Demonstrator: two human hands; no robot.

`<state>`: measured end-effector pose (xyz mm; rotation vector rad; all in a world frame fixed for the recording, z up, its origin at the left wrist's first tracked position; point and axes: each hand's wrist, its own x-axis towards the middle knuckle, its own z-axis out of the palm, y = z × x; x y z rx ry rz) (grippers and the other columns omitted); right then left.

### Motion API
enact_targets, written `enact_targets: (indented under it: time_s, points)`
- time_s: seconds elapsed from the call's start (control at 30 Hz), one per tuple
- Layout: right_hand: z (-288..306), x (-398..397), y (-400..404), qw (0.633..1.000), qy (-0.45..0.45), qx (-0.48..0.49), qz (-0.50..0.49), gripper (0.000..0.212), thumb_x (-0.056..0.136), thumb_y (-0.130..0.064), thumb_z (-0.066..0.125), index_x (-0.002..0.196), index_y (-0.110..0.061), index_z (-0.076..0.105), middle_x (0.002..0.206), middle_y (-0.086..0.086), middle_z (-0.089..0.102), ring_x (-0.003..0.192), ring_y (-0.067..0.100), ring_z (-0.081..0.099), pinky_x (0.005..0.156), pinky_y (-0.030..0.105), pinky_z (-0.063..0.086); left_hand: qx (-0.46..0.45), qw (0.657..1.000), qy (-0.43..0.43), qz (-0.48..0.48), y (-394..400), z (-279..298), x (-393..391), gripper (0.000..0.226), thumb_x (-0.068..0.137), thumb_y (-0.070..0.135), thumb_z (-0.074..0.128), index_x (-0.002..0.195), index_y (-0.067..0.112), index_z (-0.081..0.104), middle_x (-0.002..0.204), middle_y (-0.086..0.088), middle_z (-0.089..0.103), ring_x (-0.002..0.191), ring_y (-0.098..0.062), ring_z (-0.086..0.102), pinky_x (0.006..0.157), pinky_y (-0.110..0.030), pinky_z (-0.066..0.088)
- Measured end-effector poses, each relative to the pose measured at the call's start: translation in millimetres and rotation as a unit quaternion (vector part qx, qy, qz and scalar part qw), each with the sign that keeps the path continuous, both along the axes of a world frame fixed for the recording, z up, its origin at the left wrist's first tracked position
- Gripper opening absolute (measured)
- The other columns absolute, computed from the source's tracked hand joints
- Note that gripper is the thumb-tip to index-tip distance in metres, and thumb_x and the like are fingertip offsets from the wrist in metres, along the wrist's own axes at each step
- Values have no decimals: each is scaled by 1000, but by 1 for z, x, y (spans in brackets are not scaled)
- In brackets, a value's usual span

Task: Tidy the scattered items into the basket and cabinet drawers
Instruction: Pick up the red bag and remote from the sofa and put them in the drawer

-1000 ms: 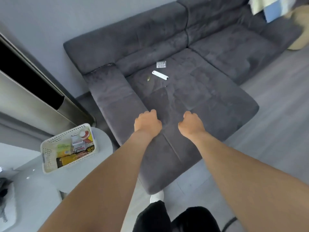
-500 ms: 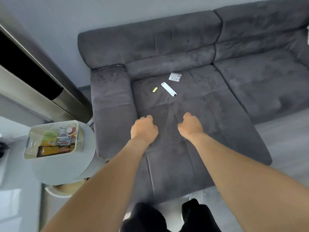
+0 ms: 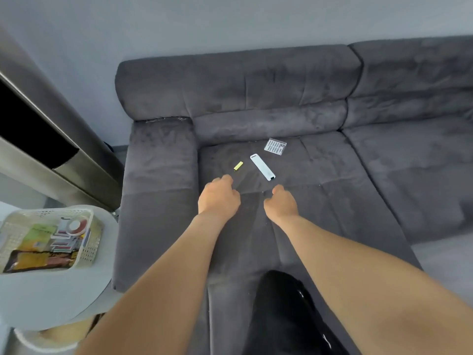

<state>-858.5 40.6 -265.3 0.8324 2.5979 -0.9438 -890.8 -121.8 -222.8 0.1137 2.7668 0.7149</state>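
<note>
Three loose items lie on the grey sofa seat (image 3: pixel 320 201): a small yellow stick (image 3: pixel 238 166), a flat white remote-like bar (image 3: pixel 262 167) and a small clear printed packet (image 3: pixel 275 146). My left hand (image 3: pixel 218 197) hovers just below the yellow stick, fingers curled, holding nothing. Just below the white bar's near end, my right hand (image 3: pixel 281 203) is also loosely curled and empty. A white perforated basket (image 3: pixel 89 247) holding several packets and a tape roll stands on a round white table at the left.
The round white side table (image 3: pixel 58 298) sits beside the sofa armrest (image 3: pixel 158 201). A tall dark and metallic unit (image 3: pixel 46 129) stands at the far left against the wall. My dark-clad knee (image 3: pixel 284 316) rests at the seat's near end.
I have come closer to the sofa and both hands have moved forward toward the loose items. The basket and table have shifted lower left in view.
</note>
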Motion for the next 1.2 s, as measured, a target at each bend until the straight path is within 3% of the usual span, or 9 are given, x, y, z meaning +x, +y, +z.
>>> enact_targets:
  time_s: [0.27,0.43,0.57,0.67,0.83,0.93,1.0,1.07,1.2]
  points:
    - [-177,-138,58,998,-28,36,37,24,92,-12,46,115,-5,49,113,16,55,100,36,58,72,37,48,-10,998,-24,62,62,-153,-140,34,94,17,45,127,14,51,112,-7,57,101,-28,55,81,-38,50]
    - [-256,-224,85,994,-3,88,67,44,91,-26,59,127,-7,46,127,15,49,118,36,48,93,45,45,-11,995,-31,93,107,-230,-210,33,96,16,46,129,17,48,114,-6,57,93,-26,56,74,-34,46]
    - [-309,-269,105,991,-26,118,53,67,85,-41,69,134,-7,40,131,11,43,121,34,43,93,47,45,-13,995,-46,88,127,-287,-236,46,96,18,50,140,23,40,129,-6,50,105,-29,55,77,-36,47]
    - [-342,-281,115,988,-65,127,66,61,87,-42,68,130,-7,42,132,11,45,122,34,43,94,48,45,-51,993,-50,89,130,-323,-252,58,96,19,52,148,28,29,139,-6,41,115,-29,47,76,-35,43]
    - [-369,-277,126,981,-27,157,108,45,93,-38,60,123,-8,44,126,11,53,116,33,50,88,46,46,-125,989,-72,3,147,-360,-283,74,97,25,54,153,44,10,136,-5,39,119,-30,39,87,-44,49]
    - [-370,-275,129,978,-46,147,143,48,95,-36,57,126,-4,41,127,14,52,114,35,53,86,43,46,-148,986,-64,-41,153,-370,-287,59,97,16,47,148,41,30,129,-7,44,119,-29,40,83,-40,47]
    - [-367,-273,129,978,-80,130,145,45,96,-30,56,126,-2,39,127,18,50,114,37,53,86,41,45,-116,990,-74,-19,150,-370,-278,46,97,13,43,139,32,44,122,-9,48,114,-31,46,78,-39,46]
    - [-361,-262,126,981,-101,118,115,37,96,-21,53,123,-1,37,126,20,47,111,40,54,83,41,45,-69,993,-91,34,141,-363,-259,43,97,12,45,136,29,46,118,-9,48,103,-33,53,76,-38,49]
    - [-328,-224,83,984,-48,108,135,31,95,-13,48,120,-1,38,118,21,48,94,44,59,70,39,41,-9,988,-73,137,88,-324,-207,31,100,16,44,128,28,47,115,-7,43,80,-30,58,68,-37,52]
